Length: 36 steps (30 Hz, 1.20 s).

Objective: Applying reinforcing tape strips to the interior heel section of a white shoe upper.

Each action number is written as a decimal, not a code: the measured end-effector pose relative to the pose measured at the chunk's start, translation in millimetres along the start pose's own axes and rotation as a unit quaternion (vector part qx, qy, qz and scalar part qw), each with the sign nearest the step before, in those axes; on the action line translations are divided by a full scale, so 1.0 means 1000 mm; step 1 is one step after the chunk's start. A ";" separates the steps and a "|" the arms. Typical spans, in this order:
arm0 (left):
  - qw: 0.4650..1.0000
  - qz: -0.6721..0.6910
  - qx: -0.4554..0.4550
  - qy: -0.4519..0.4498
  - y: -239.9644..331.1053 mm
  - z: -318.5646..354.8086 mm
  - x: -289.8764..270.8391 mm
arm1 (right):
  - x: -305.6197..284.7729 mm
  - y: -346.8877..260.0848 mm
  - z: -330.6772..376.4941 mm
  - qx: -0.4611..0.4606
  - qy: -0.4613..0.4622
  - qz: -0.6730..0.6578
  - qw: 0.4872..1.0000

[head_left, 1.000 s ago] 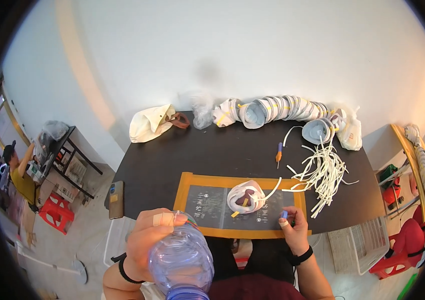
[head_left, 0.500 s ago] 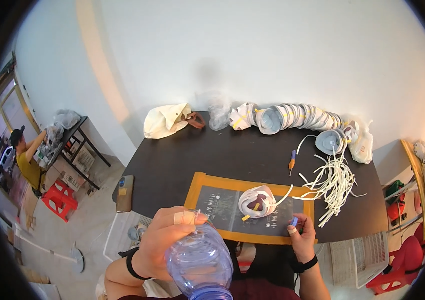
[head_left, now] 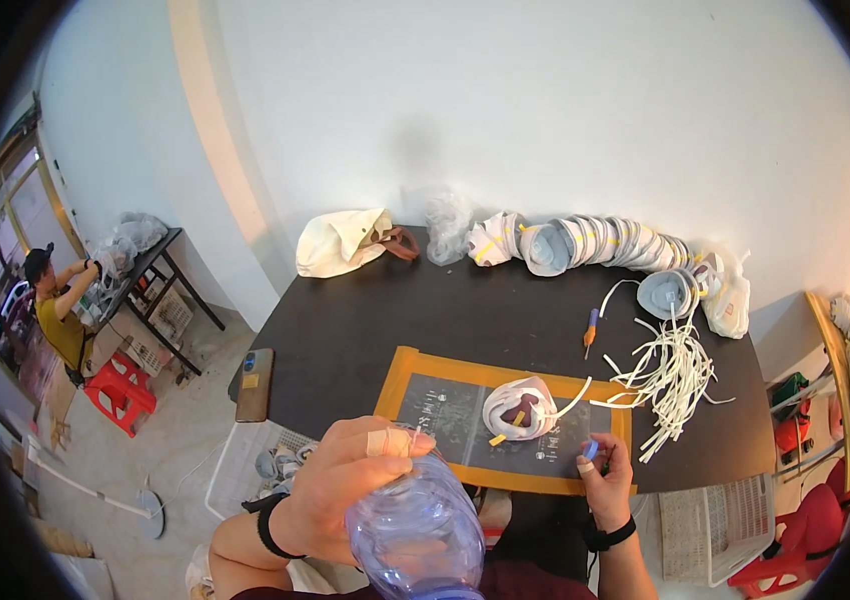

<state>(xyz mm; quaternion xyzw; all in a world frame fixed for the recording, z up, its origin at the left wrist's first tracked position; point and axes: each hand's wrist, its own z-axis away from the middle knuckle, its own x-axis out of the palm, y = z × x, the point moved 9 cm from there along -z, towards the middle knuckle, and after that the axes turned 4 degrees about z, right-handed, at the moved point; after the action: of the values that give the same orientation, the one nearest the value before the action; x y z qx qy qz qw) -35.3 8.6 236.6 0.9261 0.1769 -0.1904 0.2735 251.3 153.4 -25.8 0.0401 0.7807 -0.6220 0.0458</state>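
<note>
My left hand (head_left: 355,485) is wrapped around a large clear, bluish plastic bottle (head_left: 420,535). The bottle is tilted with its neck end toward me, and its mouth is out of sight below the lower edge. Between the fingers of my right hand (head_left: 607,480) is a small blue bottle cap (head_left: 591,449), held above the near right part of a tape-edged dark mat (head_left: 397,385). On that mat lies a rounded grey-white fabric piece (head_left: 520,408) with a white cord and yellow strips.
On the dark table (head_left: 375,310) are a phone (head_left: 256,383), a blue-orange handled tool (head_left: 591,330), white cords (head_left: 673,385) and a row of nested grey cups (head_left: 625,240). A beige bag (head_left: 345,243) sits behind. Another person (head_left: 65,305) works far left. A crate (head_left: 715,525) stands right.
The bottle has tipped further toward me, and its neck has dropped out of the picture. My right hand keeps the cap almost in place. The other person's arms have moved.
</note>
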 end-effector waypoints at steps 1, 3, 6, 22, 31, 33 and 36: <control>1.000 -0.003 -0.009 -0.016 0.000 -0.002 0.001 | -0.001 0.002 0.000 0.001 0.002 0.001 1.000; 0.999 -0.007 -0.019 -0.032 0.000 -0.002 0.004 | -0.002 0.001 -0.001 -0.004 0.000 0.011 1.000; 1.000 0.008 -0.023 -0.008 0.002 -0.002 0.001 | 0.000 -0.002 -0.001 -0.009 -0.003 0.018 1.000; 0.999 0.013 0.012 -0.036 0.019 -0.019 0.006 | 0.000 0.001 0.000 0.006 -0.001 -0.001 1.000; 0.997 -0.012 0.018 -0.080 0.029 -0.029 0.008 | 0.000 -0.001 0.000 -0.012 0.003 0.005 1.000; 0.995 -0.015 0.004 -0.097 0.030 -0.032 0.011 | -0.001 -0.002 0.001 -0.012 0.002 0.006 1.000; 0.995 -0.023 0.008 -0.098 0.033 -0.032 0.013 | -0.001 0.003 0.001 -0.010 0.000 0.004 1.000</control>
<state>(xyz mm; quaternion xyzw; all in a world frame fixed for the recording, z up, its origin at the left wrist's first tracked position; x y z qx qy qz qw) -1.2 4.3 270.3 0.9011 0.1686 -0.2874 0.2774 252.6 153.4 -28.4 0.0431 0.7865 -0.6142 0.0483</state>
